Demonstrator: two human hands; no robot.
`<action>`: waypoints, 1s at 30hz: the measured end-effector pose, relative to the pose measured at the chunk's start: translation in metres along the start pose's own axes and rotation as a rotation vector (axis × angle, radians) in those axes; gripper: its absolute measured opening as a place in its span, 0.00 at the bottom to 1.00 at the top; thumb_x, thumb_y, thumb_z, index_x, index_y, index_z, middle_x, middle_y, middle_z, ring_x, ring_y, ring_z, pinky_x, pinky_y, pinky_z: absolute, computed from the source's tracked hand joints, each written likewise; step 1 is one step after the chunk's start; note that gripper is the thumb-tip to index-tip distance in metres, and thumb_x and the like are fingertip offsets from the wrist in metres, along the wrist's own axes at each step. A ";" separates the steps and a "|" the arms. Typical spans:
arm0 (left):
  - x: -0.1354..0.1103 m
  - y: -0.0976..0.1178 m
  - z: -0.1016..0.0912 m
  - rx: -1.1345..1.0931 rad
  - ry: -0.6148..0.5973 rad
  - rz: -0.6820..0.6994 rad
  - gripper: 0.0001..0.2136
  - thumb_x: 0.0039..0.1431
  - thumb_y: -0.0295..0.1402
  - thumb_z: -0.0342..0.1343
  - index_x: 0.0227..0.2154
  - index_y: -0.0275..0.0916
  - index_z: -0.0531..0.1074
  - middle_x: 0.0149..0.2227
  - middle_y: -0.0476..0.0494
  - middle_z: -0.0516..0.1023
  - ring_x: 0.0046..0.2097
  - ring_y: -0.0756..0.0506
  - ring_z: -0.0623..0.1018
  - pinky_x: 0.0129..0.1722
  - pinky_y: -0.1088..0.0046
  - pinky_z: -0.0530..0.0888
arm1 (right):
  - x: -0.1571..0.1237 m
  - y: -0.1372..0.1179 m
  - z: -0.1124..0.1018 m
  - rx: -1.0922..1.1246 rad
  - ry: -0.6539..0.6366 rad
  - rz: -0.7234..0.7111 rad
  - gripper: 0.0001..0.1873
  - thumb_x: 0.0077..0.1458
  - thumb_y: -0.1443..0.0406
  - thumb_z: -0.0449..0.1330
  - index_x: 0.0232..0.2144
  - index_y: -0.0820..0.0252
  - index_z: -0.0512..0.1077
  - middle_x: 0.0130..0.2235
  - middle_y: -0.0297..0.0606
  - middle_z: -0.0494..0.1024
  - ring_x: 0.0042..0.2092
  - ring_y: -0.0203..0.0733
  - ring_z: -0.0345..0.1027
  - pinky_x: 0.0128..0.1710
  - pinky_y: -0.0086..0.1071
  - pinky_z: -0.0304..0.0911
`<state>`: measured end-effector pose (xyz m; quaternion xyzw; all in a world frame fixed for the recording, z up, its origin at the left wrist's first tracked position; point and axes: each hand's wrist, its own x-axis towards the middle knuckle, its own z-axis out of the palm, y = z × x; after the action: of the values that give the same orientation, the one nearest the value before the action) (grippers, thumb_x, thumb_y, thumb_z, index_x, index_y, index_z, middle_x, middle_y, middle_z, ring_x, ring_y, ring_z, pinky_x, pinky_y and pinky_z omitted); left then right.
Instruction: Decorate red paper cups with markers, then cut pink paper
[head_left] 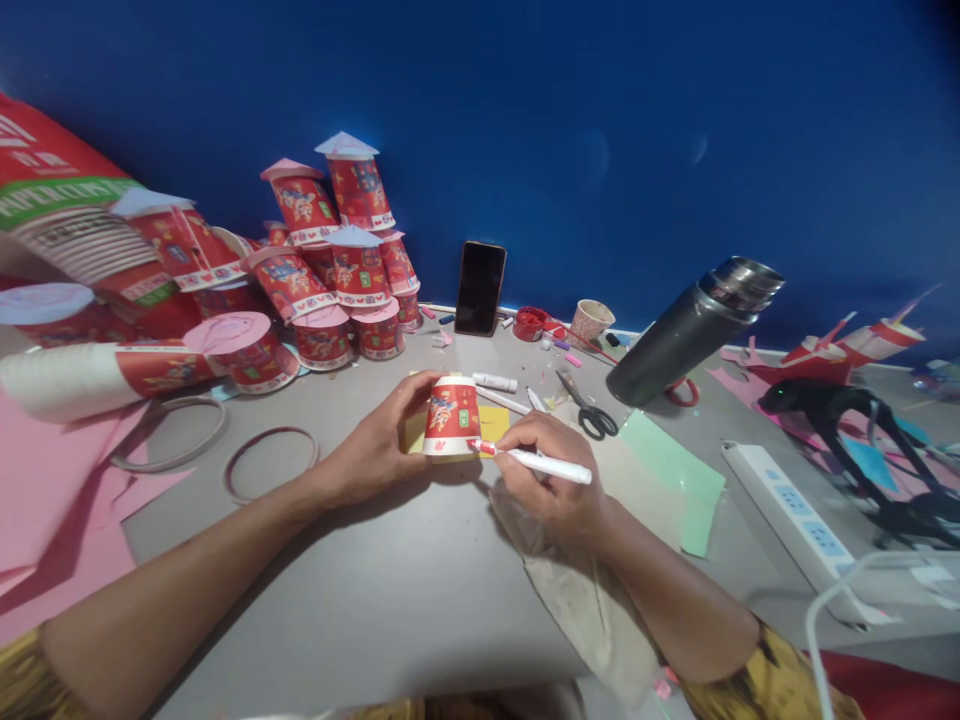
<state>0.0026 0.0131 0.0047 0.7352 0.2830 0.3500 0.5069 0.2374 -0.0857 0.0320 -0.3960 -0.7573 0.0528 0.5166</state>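
Note:
Upside down in front of me stands a red paper cup (452, 412) with a white rim band at its bottom. My left hand (384, 428) grips the cup's left side between thumb and fingers. Pinched in my right hand (551, 470) is a white marker (551, 465), whose red tip end meets the white band at the cup's lower right. A small red mark shows on the band's left part. Yellow paper (493, 430) lies under and behind the cup. A capped white marker (495, 382) rests just beyond it, and black scissors (592, 412) lie to the right.
Decorated cups (360, 270) with paper tops are stacked at the back left. A phone (481, 288) leans on the blue wall. A dark thermos (686, 330), green paper (675, 470) and a power strip (791, 520) are on the right. Tape-like rings (271, 432) lie left.

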 end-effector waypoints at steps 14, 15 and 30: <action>-0.002 -0.005 -0.002 0.013 0.010 -0.013 0.42 0.54 0.36 0.76 0.70 0.44 0.63 0.73 0.30 0.70 0.74 0.28 0.71 0.75 0.43 0.69 | 0.001 -0.002 -0.001 -0.059 0.012 0.045 0.07 0.67 0.67 0.62 0.34 0.54 0.74 0.30 0.34 0.82 0.30 0.40 0.74 0.32 0.35 0.69; -0.002 -0.004 -0.002 0.019 0.006 -0.015 0.42 0.54 0.37 0.76 0.70 0.44 0.63 0.73 0.30 0.70 0.74 0.28 0.71 0.75 0.43 0.68 | 0.001 -0.002 -0.001 -0.055 0.007 0.039 0.07 0.67 0.67 0.62 0.34 0.54 0.74 0.30 0.34 0.82 0.30 0.40 0.75 0.32 0.34 0.69; -0.001 -0.003 -0.002 0.069 0.004 -0.011 0.43 0.54 0.39 0.76 0.70 0.44 0.63 0.73 0.30 0.69 0.74 0.28 0.70 0.75 0.43 0.67 | 0.002 -0.005 0.000 0.003 0.004 -0.050 0.05 0.65 0.70 0.63 0.38 0.54 0.76 0.32 0.34 0.84 0.32 0.40 0.77 0.35 0.34 0.71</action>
<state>-0.0004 0.0143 0.0021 0.7499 0.3002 0.3387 0.4825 0.2343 -0.0873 0.0356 -0.3764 -0.7659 0.0404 0.5197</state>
